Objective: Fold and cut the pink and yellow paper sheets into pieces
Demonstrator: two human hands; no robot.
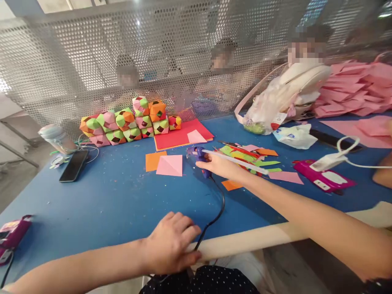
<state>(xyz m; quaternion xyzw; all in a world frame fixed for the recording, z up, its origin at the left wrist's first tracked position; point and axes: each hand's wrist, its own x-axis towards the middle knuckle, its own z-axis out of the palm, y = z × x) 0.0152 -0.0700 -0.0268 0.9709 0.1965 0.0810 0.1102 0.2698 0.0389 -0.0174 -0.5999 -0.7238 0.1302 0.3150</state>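
Note:
My right hand (219, 165) is closed around a blue glue gun (200, 152), held just above the blue table. A long whitish glue stick (235, 160) sticks out of the gun's back, and its black cord (223, 204) runs down to the table's front edge. Beside the cord, my left hand (173, 243) hovers at that edge, its fingers loosely bent and the thumb apart, with nothing visibly held. Left of the gun lie a pink paper square (170, 165) with a crease and an orange paper square (153, 160) partly under it.
Folded paper blocks (124, 124) are stacked at the back, beside red paper sheets (180, 134). Paper scraps (245, 153) lie behind my right forearm. A magenta power strip (324, 177), white bag (284, 98), phone (74, 165) and cup (58, 139) stand around. Perforated metal forms the back barrier.

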